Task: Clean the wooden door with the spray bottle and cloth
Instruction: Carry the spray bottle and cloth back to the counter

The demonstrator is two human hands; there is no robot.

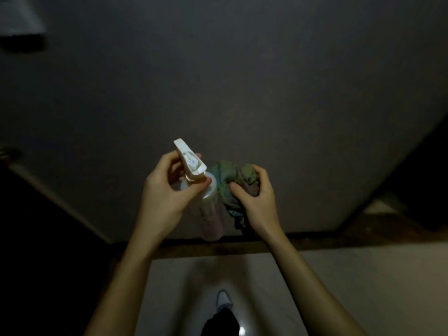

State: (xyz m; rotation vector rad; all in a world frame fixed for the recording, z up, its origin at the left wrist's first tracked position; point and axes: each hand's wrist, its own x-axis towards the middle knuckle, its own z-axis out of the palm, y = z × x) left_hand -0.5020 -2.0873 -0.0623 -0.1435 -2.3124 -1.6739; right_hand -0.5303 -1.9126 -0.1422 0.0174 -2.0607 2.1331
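Hands meet in the middle of the dim view, close in front of the door (242,81), which fills the upper picture as a plain dark panel. The left hand (167,187) has a closed grip on the spray bottle (209,197): the thumb presses across the neck just under the white trigger head (189,160), and the fingers curl round behind it, their tips showing past the far side of the head. The bottle hangs from this grip, tilted, with its pale body pointing down toward the floor and its nozzle up and to the left, facing the door. The right hand (254,197) is closed round the cloth (232,183), a crumpled greenish bundle with some pink in it. Thumb and fingers pinch it from either side, and a loose end trails down below the palm. Cloth and bottle sit just beside each other and seem to touch near the bottle's shoulder, though the low light makes this hard to confirm. Both forearms reach up from the lower corners. Below the hands a dark wooden threshold (218,246) runs across, and under it lies a pale floor (339,287) with a shoe (223,299) on it.
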